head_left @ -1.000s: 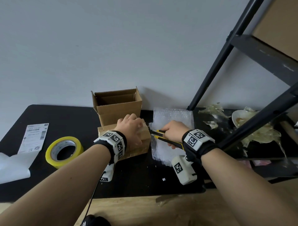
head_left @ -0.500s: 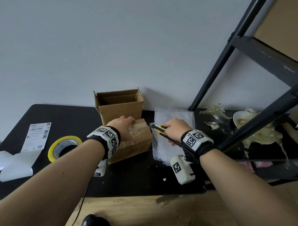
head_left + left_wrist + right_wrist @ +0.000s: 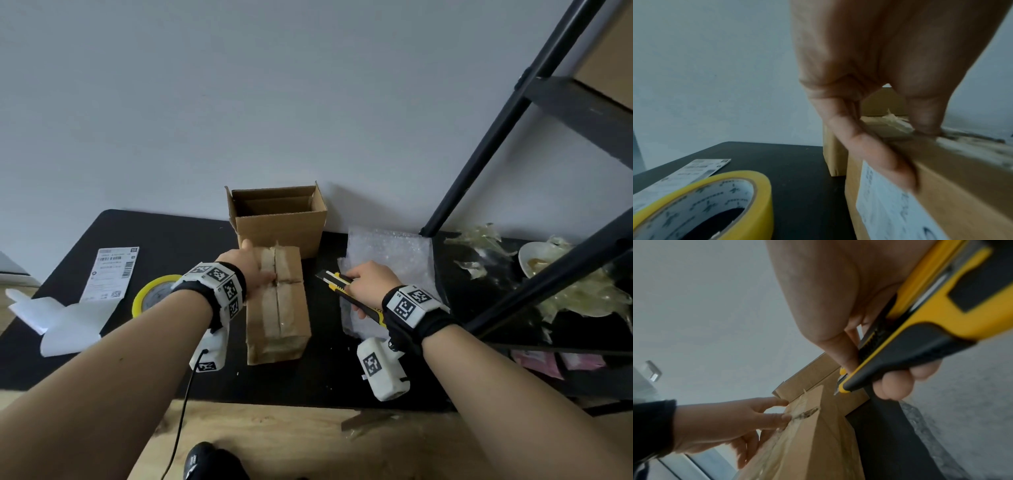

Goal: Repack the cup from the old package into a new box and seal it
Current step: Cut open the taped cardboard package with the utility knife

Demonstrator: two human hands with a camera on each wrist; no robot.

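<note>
The old package (image 3: 278, 310), a brown box taped along its top seam, lies lengthwise on the black table (image 3: 164, 240). My left hand (image 3: 251, 270) holds its far left corner, with fingers (image 3: 777, 416) on the taped top and thumb (image 3: 869, 149) down the labelled side. The new box (image 3: 277, 219) stands open just behind it, against the wall. My right hand (image 3: 364, 287) grips a yellow and black utility knife (image 3: 334, 279) to the right of the package. Its short blade tip (image 3: 836, 391) is out and clear of the cardboard. The cup is hidden.
Bubble wrap (image 3: 390, 257) lies under my right hand. A yellow tape roll (image 3: 150, 294), a shipping label (image 3: 114, 270) and white backing paper (image 3: 65, 323) lie on the left. A black shelf frame (image 3: 534, 284) and torn tape scraps (image 3: 582, 294) crowd the right.
My left hand has turned the old package from crosswise to lengthwise, its seam now pointing toward me. The knife has drawn back slightly to the right, off the package.
</note>
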